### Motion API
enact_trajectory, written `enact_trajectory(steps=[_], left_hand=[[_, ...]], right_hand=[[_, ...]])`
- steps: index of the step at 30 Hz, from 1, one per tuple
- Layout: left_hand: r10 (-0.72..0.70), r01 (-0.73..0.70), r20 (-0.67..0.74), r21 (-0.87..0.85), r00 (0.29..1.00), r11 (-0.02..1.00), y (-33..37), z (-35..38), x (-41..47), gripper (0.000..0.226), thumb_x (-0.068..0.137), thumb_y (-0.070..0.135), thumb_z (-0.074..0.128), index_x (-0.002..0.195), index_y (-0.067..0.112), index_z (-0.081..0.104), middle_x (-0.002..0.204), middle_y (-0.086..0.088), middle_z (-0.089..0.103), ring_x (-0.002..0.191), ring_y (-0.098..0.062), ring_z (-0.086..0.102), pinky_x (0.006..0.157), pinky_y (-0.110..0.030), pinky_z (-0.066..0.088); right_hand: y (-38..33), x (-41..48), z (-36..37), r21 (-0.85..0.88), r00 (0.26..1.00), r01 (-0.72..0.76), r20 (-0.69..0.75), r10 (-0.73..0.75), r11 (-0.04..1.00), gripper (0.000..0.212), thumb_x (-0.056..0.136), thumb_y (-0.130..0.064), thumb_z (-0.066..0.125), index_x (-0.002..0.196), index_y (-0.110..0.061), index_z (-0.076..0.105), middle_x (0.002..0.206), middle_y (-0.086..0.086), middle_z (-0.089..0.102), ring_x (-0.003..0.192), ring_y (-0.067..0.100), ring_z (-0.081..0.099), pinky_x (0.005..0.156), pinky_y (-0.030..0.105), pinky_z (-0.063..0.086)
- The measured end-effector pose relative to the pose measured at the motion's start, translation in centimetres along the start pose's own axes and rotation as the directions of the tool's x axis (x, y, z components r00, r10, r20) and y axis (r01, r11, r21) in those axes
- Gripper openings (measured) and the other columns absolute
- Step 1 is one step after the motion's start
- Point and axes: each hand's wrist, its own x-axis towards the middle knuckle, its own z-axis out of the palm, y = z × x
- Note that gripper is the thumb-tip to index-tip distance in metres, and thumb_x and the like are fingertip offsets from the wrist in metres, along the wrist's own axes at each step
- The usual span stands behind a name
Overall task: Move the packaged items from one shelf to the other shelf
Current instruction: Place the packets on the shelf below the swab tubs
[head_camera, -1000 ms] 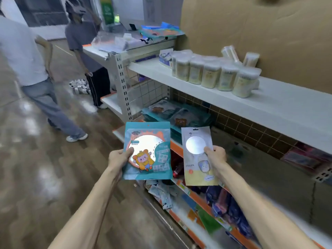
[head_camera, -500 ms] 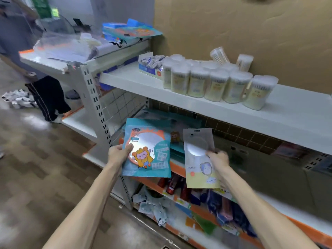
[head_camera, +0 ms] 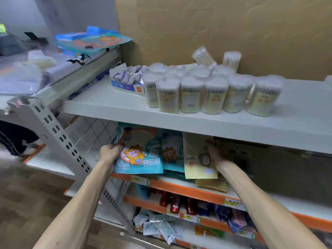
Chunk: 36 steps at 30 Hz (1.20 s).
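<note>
Two pouches, one per hand: left hand pinches the teal cartoon pouch by its edge, right hand grips the yellow pouch, both over the orange-edged shelf. Push them in flat, then release (watch the white shelf just above the knuckles).

Glossy plastic pouch, matt shelf, seemingly cardboard backing.

Packet tops are hiding from you

The white shelf is covering the tops of your teal packet and yellow packet (their print is blurring past reading); your right hand is smearing, fingers tucking behind the yellow one.
</note>
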Motion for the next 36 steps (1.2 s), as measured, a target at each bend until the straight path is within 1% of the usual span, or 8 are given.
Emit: enact_trajectory(steps=[4,10,17,22,26,30,33,36], left_hand=[[0.007,-0.007,0.042,-0.011,0.999,1.0,0.1,0.6,2.0,0.011,0.084,0.003,0.072,0.087,-0.003,0.064,0.074,-0.014,0.065,0.062,-0.025,0.062,0.045,-0.024,0.054],[0.014,-0.012,0.068,-0.025,0.998,1.0,0.5,-0.5,4.9,0.036,0.081,0.004,0.076,0.112,-0.008,0.064,0.101,-0.023,0.067,0.089,-0.033,0.065,0.088,-0.051,0.055],[0.026,-0.037,0.068,0.159,0.997,0.987,0.3,-1.2,9.1,0.02,0.088,0.021,0.071,0.093,0.002,0.067,0.089,-0.02,0.07,0.085,-0.035,0.069,0.081,-0.056,0.057],[0.071,-0.086,0.072,0.224,0.995,0.971,0.8,-0.9,9.9,0.028,0.095,0.026,0.062,0.095,-0.002,0.064,0.076,-0.014,0.065,0.059,-0.023,0.062,0.051,-0.034,0.055],[0.106,-0.125,0.073,0.356,0.992,0.926,0.6,0.0,11.0,0.038,0.097,0.033,0.057,0.097,-0.004,0.066,0.071,-0.012,0.06,0.051,-0.019,0.053,0.028,-0.018,0.035],[0.137,-0.149,0.059,0.403,0.989,0.903,-0.4,1.1,12.0,0.041,0.093,0.036,0.063,0.097,-0.006,0.065,0.073,-0.015,0.063,0.064,-0.026,0.062,0.058,-0.037,0.057],[0.231,-0.218,0.036,0.502,0.972,0.837,-1.4,1.6,12.1,0.035,0.095,0.025,0.062,0.101,-0.009,0.066,0.087,-0.024,0.067,0.068,-0.026,0.057,0.049,-0.03,0.041],[0.31,-0.261,0.029,0.616,0.95,0.743,-1.9,1.6,11.5,0.036,0.095,0.024,0.059,0.106,-0.01,0.064,0.096,-0.027,0.064,0.083,-0.032,0.058,0.062,-0.035,0.042]], right_hand=[[-1.2,-1.7,0.6,0.0,0.999,-0.046,-0.022,0.046,0.999,0.023,0.09,-0.029,0.062,0.112,-0.024,0.06,0.114,0.011,0.063,0.104,0.027,0.059,0.092,0.044,0.051],[-1.9,-3.8,1.3,-0.008,0.982,-0.124,-0.146,0.121,0.992,0.028,0.098,-0.018,0.055,0.125,-0.01,0.057,0.113,0.008,0.058,0.101,0.026,0.056,0.069,0.028,0.045],[0.5,-4.5,1.3,0.016,0.943,-0.216,-0.256,0.213,0.976,0.055,0.082,-0.045,0.067,0.124,-0.009,0.061,0.119,0.012,0.065,0.104,0.032,0.063,0.094,0.047,0.052],[0.7,-4.9,1.0,-0.002,0.936,-0.166,-0.314,0.157,0.986,0.035,0.092,-0.023,0.065,0.119,-0.002,0.063,0.117,0.017,0.066,0.107,0.034,0.063,0.097,0.047,0.05],[0.6,-4.4,0.6,-0.089,0.947,-0.105,-0.312,0.072,0.99,0.027,0.096,-0.021,0.058,0.11,0.001,0.067,0.112,0.022,0.066,0.102,0.037,0.063,0.092,0.047,0.051],[1.4,-3.3,-0.1,-0.032,0.938,-0.077,-0.34,0.062,0.996,0.025,0.096,-0.018,0.057,0.109,0.0,0.066,0.101,0.016,0.065,0.088,0.027,0.06,0.078,0.036,0.047],[1.8,-2.9,-0.5,-0.049,0.939,-0.088,-0.337,0.066,0.995,0.015,0.096,-0.017,0.056,0.098,-0.005,0.065,0.098,0.017,0.065,0.088,0.027,0.06,0.079,0.04,0.047],[2.4,-2.6,-0.5,-0.036,0.925,-0.081,-0.375,0.061,0.996,0.02,0.094,-0.015,0.055,0.075,-0.013,0.061,0.092,0.019,0.067,0.084,0.028,0.063,0.073,0.043,0.049]])
